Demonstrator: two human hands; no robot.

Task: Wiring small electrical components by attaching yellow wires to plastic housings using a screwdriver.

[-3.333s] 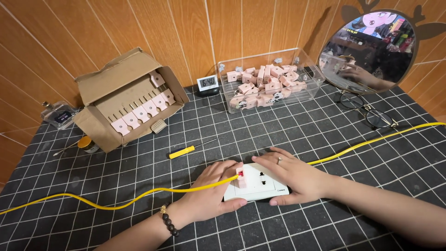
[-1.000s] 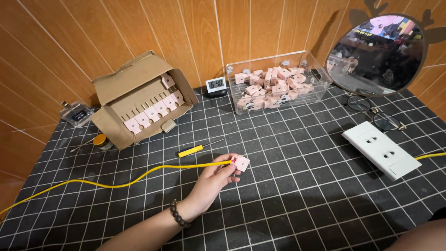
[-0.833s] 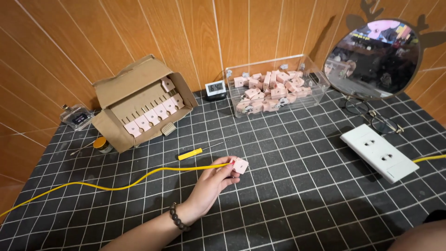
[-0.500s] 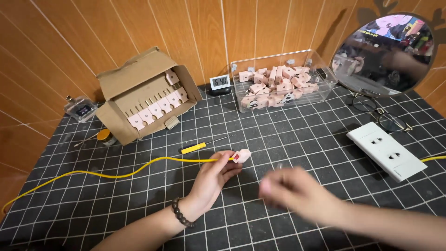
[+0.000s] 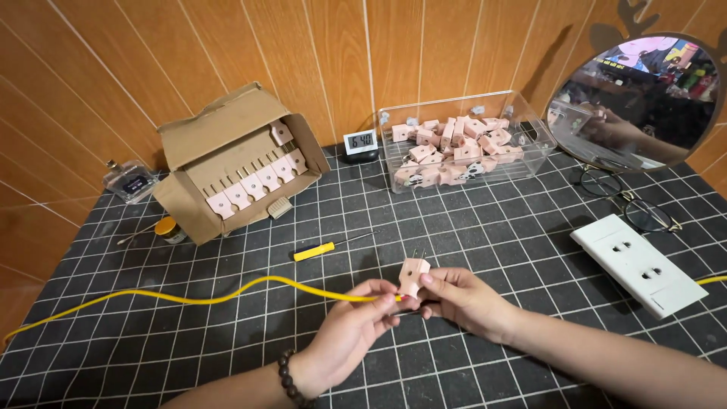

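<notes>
A pink two-pin plug [image 5: 413,273] is held upright between both hands, pins pointing up and away from me. My right hand [image 5: 463,300] pinches the plug's body from the right. My left hand [image 5: 350,329] grips the yellow cable [image 5: 189,298] right where it enters the plug. The cable runs off to the left across the black gridded mat [image 5: 485,235]. A white double socket strip [image 5: 638,263] lies apart on the right, with nothing plugged into it.
A yellow-handled screwdriver [image 5: 324,248] lies just behind the hands. An open cardboard box [image 5: 235,163] with pink plugs stands back left; a clear bin [image 5: 463,148] of plugs back centre. A small digital clock [image 5: 360,142], round mirror [image 5: 640,95], eyeglasses [image 5: 632,201], and small jar [image 5: 168,229] stand around.
The plug came out of the white socket strip, which now lies to the right. My right hand came back in from the right and took hold of the plug that my left hand kept.
</notes>
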